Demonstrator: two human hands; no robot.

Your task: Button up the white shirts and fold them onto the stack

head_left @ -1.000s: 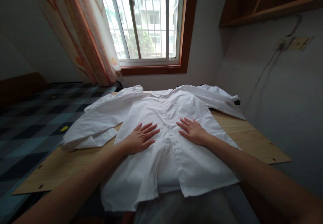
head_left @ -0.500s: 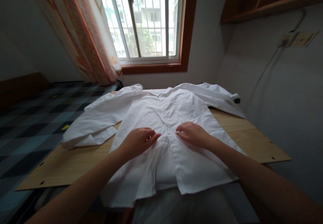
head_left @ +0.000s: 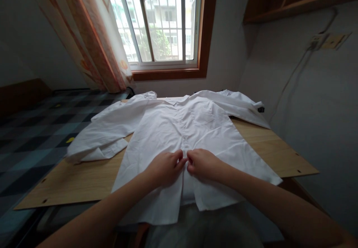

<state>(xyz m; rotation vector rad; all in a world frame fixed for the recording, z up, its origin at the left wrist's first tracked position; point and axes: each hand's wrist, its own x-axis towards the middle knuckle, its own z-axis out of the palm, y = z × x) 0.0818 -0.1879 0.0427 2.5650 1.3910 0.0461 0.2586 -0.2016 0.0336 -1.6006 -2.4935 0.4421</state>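
A white long-sleeved shirt (head_left: 165, 125) lies front up, its collar toward the window and its hem hanging over the near edge of a wooden board. Both hands meet at the lower part of its front opening. My left hand (head_left: 167, 166) pinches the placket edge on the left side. Close against it, my right hand (head_left: 203, 163) has its fingers closed on the other placket edge. Any button between the fingertips is hidden. Below the hands the two front panels hang apart.
The wooden board (head_left: 81, 182) carries the shirt. At left is a bed with a checked cover (head_left: 30, 128). A window (head_left: 165, 24) with a curtain (head_left: 92, 43) is ahead. A shelf (head_left: 302, 5) and a socket with a cable (head_left: 317, 41) are on the right wall.
My hands have come together and moved slightly nearer to me along the front opening. The two lower panels now lie closer together, the left one smoother.
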